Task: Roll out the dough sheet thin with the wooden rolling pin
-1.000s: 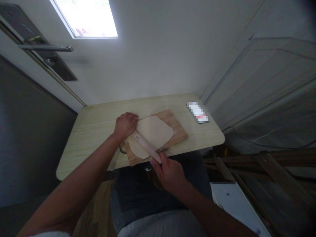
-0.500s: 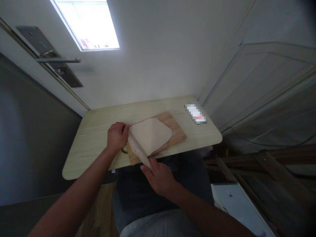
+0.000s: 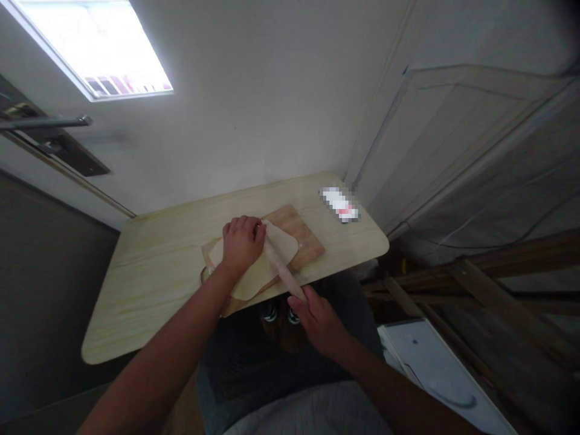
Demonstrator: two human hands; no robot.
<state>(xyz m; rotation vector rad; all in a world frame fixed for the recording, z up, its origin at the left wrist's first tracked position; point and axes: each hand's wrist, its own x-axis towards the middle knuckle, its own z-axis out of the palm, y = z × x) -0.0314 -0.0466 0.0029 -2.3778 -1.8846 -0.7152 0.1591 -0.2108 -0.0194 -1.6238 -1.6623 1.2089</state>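
Observation:
A pale wooden rolling pin (image 3: pixel 281 269) lies slantwise across a flat sheet of dough (image 3: pixel 251 279). My left hand (image 3: pixel 243 241) is closed around the pin's far end, over the middle of the dough, and hides part of the sheet. The near end is gripped by my right hand (image 3: pixel 319 317), just off the table's front edge. Under the dough is a wooden cutting board (image 3: pixel 309 243), bare at its right side. A metal ring handle (image 3: pixel 203 275) shows at the board's left end, partly behind my left forearm.
The board rests on a light wood-grain table (image 3: pixel 149 260) against a white door with a lever handle (image 3: pixel 49 122). A phone with a blurred-out screen (image 3: pixel 339 204) lies at the table's right end. Wooden beams (image 3: pixel 493 284) and a white panel (image 3: pixel 439 356) are at lower right.
Both hands have moved the rolling pin rightward over the dough, from its left edge to past its middle. The view has shifted, so the table appears further left.

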